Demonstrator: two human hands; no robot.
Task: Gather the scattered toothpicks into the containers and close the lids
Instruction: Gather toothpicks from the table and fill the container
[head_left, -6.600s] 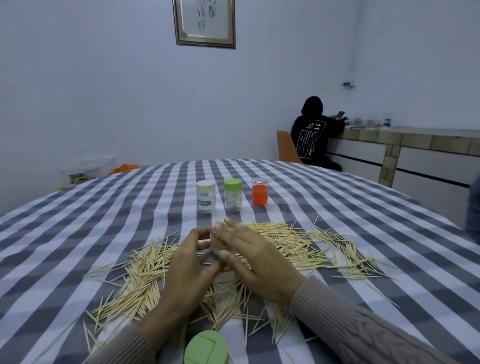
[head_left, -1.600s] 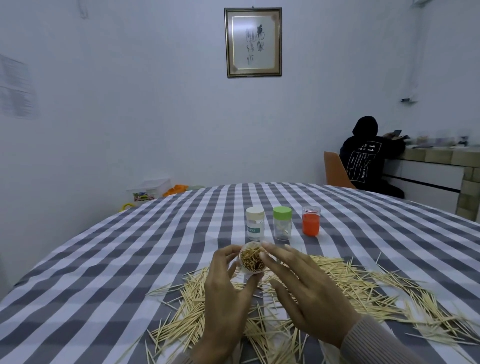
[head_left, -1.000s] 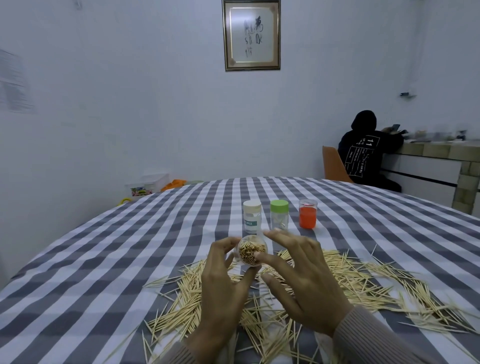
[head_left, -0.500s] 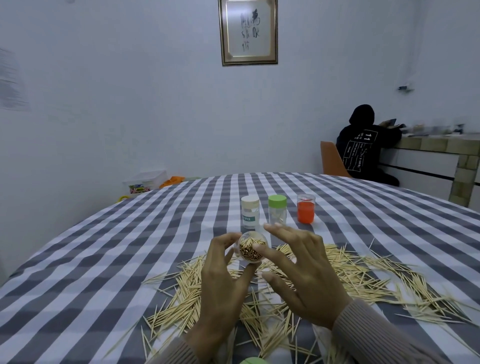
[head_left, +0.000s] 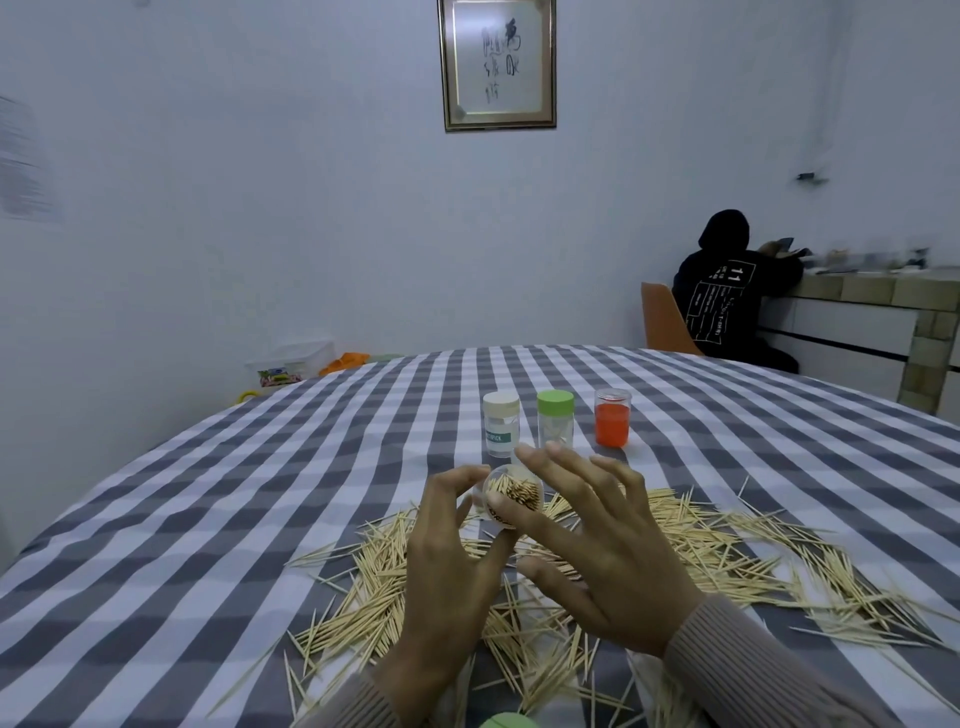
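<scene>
our left hand (head_left: 447, 551) has its grip round the open container (head_left: 511, 497), lifted above the surface (head_left: 208, 519), full of toothpicks (head_left: 517, 491). right hand (head_left: 597, 540) spread, holding nothing. we should keep it upright, tap ends level, then fetch the green lid (head_left: 506, 721).

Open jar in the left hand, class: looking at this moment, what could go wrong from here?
1. The jar is tilted, lidless and packed with toothpicks; the left hand grips it only by the fingers, so it may slip and spill.
2. The right hand hovers spread beside the mouth and could knock sticks out.
3. The green lid lies at the table's near edge, where a sleeve might sweep it off.
</scene>
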